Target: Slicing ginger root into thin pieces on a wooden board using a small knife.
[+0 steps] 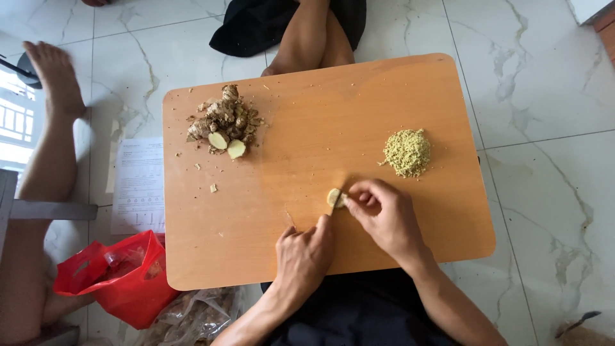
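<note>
On table [307, 115]: ginger root pile [224, 122] far left, minced ginger heap [407, 152] right, ginger piece [334, 197] near centre between them.

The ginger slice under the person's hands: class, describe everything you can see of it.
The ginger slice is a small, pale yellow-green, roundish piece, cut flat. It lies on the wooden board, near its front middle. The right hand pins it with its fingertips; the left hand holds a knife whose blade meets the slice's near edge. It lies apart from the minced pile.
</note>
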